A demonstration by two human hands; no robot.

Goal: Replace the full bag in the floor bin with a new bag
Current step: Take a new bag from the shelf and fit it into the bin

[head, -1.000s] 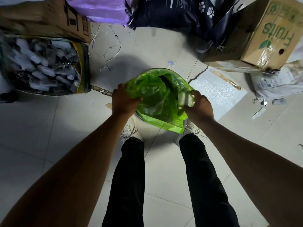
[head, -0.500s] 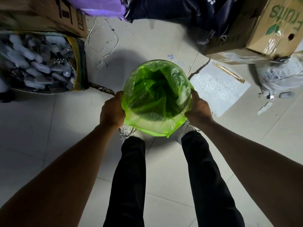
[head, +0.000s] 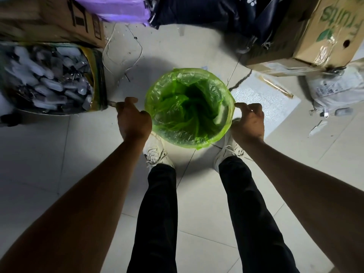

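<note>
Covering most of the view is a pale tiled floor (head: 49, 164), with the person's two bare forearms and dark-trousered legs reaching down over it. Along the far edge stand a cardboard box printed "Fruits" (head: 315, 36), a second cardboard box (head: 49, 18) at far left, a dark bag with paw prints (head: 206, 10) and a purple bag (head: 118, 6). At left sits a sack of pale plastic bottles (head: 47, 79). A white foam sheet (head: 267, 99) lies on the floor just right of the bin.

Between the white shoes (head: 155, 152) and that clutter stands the floor bin, lined with a green bag (head: 189, 107) whose mouth is folded over the rim all round; the bin's own wall is hidden by the plastic.

Left hand (head: 134, 119) is at the bag's left edge, fingers curled; whether it grips the plastic cannot be told. Right hand (head: 248, 121) pinches the bag's folded edge at the right rim between thumb and fingers.
</note>
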